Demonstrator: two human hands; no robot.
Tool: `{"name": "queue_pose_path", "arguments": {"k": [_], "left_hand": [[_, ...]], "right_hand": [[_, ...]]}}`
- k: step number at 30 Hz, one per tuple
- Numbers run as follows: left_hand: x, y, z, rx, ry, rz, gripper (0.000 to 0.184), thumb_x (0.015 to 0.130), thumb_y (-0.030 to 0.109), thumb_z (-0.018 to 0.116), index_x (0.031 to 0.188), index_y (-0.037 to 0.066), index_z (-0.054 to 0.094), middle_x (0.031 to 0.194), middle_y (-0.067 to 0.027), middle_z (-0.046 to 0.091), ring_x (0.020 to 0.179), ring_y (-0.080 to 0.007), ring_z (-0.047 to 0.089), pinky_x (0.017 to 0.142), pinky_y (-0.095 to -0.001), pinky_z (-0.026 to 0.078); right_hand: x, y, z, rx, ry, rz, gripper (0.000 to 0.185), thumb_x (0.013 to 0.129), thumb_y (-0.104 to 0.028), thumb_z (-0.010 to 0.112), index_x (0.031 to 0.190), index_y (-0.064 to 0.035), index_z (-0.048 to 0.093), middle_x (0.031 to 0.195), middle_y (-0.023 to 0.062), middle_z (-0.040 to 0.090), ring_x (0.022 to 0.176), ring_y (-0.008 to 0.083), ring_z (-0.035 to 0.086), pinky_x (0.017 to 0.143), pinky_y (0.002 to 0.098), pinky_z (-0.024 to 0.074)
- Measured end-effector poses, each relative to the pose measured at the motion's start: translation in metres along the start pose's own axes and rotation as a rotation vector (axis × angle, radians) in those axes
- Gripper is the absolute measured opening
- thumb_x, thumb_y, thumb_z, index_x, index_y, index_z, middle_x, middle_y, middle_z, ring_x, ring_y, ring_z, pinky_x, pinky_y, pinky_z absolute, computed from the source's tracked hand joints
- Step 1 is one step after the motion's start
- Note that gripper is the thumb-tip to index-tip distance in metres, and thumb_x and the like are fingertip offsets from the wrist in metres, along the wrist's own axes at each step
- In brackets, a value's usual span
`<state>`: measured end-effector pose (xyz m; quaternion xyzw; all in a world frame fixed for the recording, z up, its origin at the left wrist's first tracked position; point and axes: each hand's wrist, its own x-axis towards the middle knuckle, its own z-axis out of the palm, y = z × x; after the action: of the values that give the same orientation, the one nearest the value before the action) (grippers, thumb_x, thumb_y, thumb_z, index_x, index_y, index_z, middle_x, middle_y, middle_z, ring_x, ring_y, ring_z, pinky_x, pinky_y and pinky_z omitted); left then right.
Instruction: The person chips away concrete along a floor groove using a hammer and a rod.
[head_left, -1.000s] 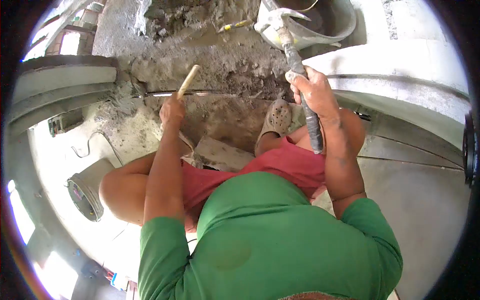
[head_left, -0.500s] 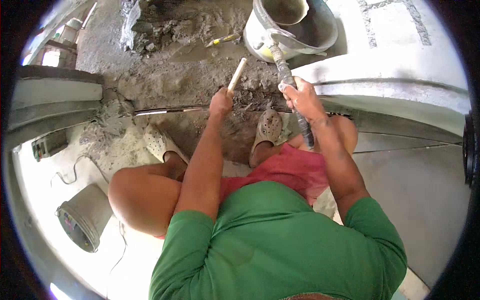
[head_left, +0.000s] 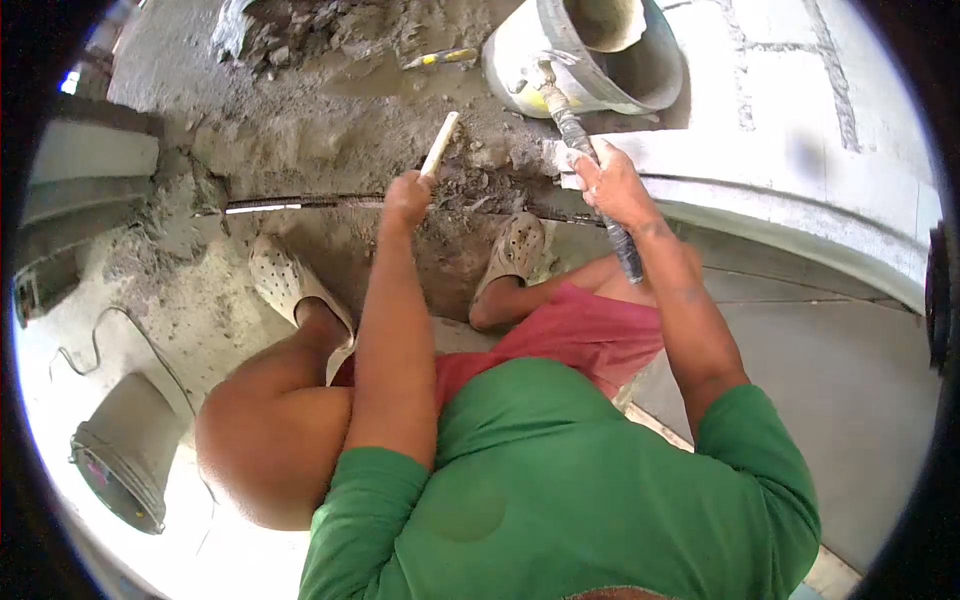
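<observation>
My left hand (head_left: 408,198) is closed around a pale, straight stick-like tool (head_left: 440,143), whose upper end points up and right over the dirt. Its lower end is hidden in my fist. My right hand (head_left: 617,186) grips a hammer (head_left: 570,125) with a dark, tape-wrapped handle. The light, mortar-smeared hammer head overlaps the side of a bucket (head_left: 517,62) in view; I cannot tell whether they touch. Inside the bucket sits a smaller round container (head_left: 607,22). A yellow-handled tool (head_left: 440,59) lies on the dirt left of the bucket.
Wet mortar and rubble (head_left: 330,35) are heaped at the top. A narrow slot (head_left: 330,201) crosses the floor before my clog-shod feet. A white block ledge (head_left: 740,160) runs along the right. Another bucket (head_left: 130,450) lies tipped at lower left, beside a thin cable (head_left: 160,345).
The view has shifted slightly. My left hand and the pale tool have moved left and tilted more. My right hand still holds the hammer, a little further right.
</observation>
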<state>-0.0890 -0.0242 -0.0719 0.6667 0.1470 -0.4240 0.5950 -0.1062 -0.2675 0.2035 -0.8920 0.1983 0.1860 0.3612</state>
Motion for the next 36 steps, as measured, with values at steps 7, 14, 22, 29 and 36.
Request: {"name": "queue_pose_path", "arguments": {"k": [7, 14, 22, 29, 36], "left_hand": [[-0.053, -0.022, 0.065, 0.330, 0.477, 0.126, 0.029, 0.097, 0.036, 0.053, 0.101, 0.008, 0.058, 0.092, -0.0221, 0.068, 0.089, -0.0464, 0.064, 0.075, -0.0560, 0.049], [-0.051, -0.016, 0.062, 0.284, 0.526, 0.197, 0.027, 0.097, 0.035, 0.054, 0.100, 0.008, 0.059, 0.089, -0.0201, 0.068, 0.085, -0.0438, 0.065, 0.073, -0.0559, 0.050], [-0.041, -0.011, 0.060, 0.341, 0.446, 0.177, 0.028, 0.097, 0.034, 0.054, 0.102, 0.007, 0.060, 0.092, -0.0207, 0.068, 0.090, -0.0427, 0.065, 0.076, -0.0550, 0.050], [-0.029, 0.003, 0.052, 0.346, 0.385, 0.140, 0.029, 0.095, 0.033, 0.054, 0.103, 0.006, 0.063, 0.097, -0.0228, 0.069, 0.095, -0.0423, 0.066, 0.082, -0.0536, 0.052], [-0.031, 0.010, 0.045, 0.437, 0.387, 0.161, 0.027, 0.095, 0.031, 0.053, 0.097, 0.005, 0.064, 0.093, -0.0214, 0.070, 0.088, -0.0413, 0.068, 0.078, -0.0524, 0.053]], "right_hand": [[0.028, -0.007, 0.030, -0.450, 0.051, -0.307, 0.044, 0.092, -0.031, 0.063, 0.113, 0.0074, 0.059, 0.094, 0.0297, 0.066, 0.090, 0.0444, 0.064, 0.083, 0.0455, 0.0501], [0.050, -0.057, 0.043, -0.611, -0.011, -0.545, 0.057, 0.091, -0.033, 0.064, 0.125, 0.0115, 0.053, 0.110, 0.0365, 0.061, 0.107, 0.0491, 0.059, 0.094, 0.0480, 0.0475], [0.058, -0.126, 0.051, -0.487, 0.094, -0.864, 0.052, 0.094, -0.036, 0.060, 0.137, -0.0071, 0.053, 0.098, 0.0311, 0.065, 0.092, 0.0481, 0.062, 0.081, 0.0490, 0.0512], [0.119, -0.018, 0.088, -1.001, -0.275, -0.389, 0.040, 0.094, -0.028, 0.055, 0.128, -0.0064, 0.054, 0.103, 0.0261, 0.068, 0.098, 0.0435, 0.065, 0.087, 0.0534, 0.0501], [0.123, -0.096, 0.091, -0.701, -0.152, -0.562, 0.036, 0.094, -0.029, 0.057, 0.123, -0.0076, 0.057, 0.104, 0.0265, 0.067, 0.094, 0.0454, 0.064, 0.084, 0.0516, 0.0517]]}}
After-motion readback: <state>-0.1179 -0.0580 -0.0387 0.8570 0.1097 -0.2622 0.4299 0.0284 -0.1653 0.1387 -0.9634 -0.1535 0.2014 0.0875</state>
